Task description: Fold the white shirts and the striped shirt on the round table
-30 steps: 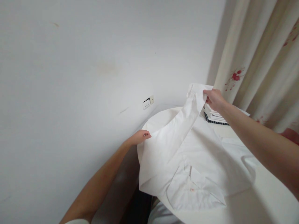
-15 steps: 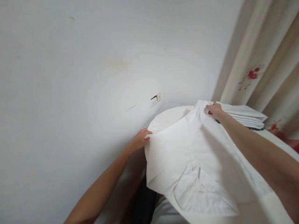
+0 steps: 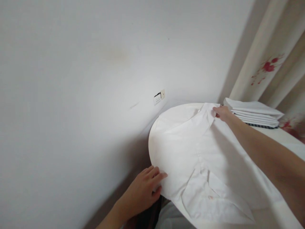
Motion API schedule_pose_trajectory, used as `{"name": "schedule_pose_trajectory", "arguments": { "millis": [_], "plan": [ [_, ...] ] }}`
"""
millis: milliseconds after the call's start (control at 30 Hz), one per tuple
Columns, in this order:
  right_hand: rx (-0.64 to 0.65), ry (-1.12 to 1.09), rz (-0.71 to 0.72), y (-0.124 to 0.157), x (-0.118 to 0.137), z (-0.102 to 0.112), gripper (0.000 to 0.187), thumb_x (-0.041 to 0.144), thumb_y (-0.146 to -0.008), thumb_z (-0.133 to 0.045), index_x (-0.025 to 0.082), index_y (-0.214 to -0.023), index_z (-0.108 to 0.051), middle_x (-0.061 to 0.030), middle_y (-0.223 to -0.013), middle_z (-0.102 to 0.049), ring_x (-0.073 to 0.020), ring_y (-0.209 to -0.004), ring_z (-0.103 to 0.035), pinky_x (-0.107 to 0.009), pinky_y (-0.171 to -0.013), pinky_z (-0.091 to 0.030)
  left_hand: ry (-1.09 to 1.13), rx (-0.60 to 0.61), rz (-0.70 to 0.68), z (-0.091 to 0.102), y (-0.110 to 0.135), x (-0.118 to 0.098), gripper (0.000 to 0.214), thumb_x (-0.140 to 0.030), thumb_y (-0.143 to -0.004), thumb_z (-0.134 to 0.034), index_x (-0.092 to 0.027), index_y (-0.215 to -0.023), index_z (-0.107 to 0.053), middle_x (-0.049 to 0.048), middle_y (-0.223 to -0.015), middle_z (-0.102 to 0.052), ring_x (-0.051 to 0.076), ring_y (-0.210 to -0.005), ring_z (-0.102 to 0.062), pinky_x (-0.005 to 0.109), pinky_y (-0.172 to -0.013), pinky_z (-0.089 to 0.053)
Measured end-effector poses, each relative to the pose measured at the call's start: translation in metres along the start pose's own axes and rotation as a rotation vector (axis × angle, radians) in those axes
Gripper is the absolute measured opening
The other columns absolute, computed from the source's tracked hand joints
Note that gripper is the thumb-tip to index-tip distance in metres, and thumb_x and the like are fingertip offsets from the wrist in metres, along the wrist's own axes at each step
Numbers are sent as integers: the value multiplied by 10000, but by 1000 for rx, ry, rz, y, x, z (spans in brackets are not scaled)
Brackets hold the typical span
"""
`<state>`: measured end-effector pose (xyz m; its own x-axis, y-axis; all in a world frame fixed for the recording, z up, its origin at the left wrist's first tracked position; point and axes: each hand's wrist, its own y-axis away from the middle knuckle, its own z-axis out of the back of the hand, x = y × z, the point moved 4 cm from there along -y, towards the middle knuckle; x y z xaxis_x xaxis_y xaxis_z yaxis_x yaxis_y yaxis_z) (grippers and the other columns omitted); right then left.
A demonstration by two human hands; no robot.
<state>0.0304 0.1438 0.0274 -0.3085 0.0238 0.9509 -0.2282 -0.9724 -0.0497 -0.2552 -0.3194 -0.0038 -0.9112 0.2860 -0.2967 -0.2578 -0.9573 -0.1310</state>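
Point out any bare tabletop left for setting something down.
Bare: the far-left strip of table between its rim and the white shirt, and a small patch between the right forearm and the folded stack. The shirt fills the middle.

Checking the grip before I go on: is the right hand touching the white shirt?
Touching. Head view shows the right hand pinching the white shirt at its far edge.

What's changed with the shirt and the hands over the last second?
The right hand lowered the lifted end of the white cotton shirt onto the round white table, keeping its grip. The left hand left the shirt's far side edge and drew back to the near hem, fingers resting there. The stack of folded white cloths and the wall socket stayed put.
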Motion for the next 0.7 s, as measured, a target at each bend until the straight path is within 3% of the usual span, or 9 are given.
{"name": "schedule_pose_trajectory", "arguments": {
  "millis": [100, 267, 433, 533, 700],
  "plan": [
    [-35, 34, -32, -2, -10, 1, 72, 128, -803, -637, 146, -870, -618, 8, -658, -608, -117, -561, -578, -234, -541, -520, -6, -24, 5, -4, 3, 3, 458, -40, -847, -521, -281, -1225, -613, 37, -1056, -667, 217, -985, -631, 361, -917, -532],
    [-83, 176, -16, -8, -30, 7, 43, 171, -822, -644, 130, -811, -638, -10, -647, -590, -144, -633, -597, -233, -562, -504, 7, -73, -19, -3, 7, 4, 402, -53, -860, -507, -278, -1163, -646, 35, -987, -678, 198, -908, -662, 314, -843, -568],
    [-97, 385, 35, -12, -44, 22, 126, 189, -725, -759, 145, -681, -649, -101, -782, -659, -254, -917, -654, -346, -807, -531, -14, -126, -48, 2, 12, 10, 428, -110, -895, -548, -306, -1269, -619, 37, -983, -709, 204, -904, -677, 321, -829, -579],
    [-106, 462, 37, -11, -48, 29, 107, 205, -734, -767, 139, -725, -683, -154, -919, -691, -303, -1041, -647, -409, -921, -506, -23, -154, -73, 4, 13, 11, 347, -130, -911, -534, -288, -1195, -656, 42, -974, -712, 195, -871, -679, 312, -808, -579],
    [-128, 522, 29, -7, -52, 34, 128, 218, -780, -730, 128, -871, -730, -173, -1004, -706, -307, -1061, -654, -412, -937, -509, -3, -227, -109, 8, 13, 11, 277, -126, -907, -529, -269, -1088, -681, 42, -933, -708, 179, -842, -682, 279, -792, -576]
  ]
}}
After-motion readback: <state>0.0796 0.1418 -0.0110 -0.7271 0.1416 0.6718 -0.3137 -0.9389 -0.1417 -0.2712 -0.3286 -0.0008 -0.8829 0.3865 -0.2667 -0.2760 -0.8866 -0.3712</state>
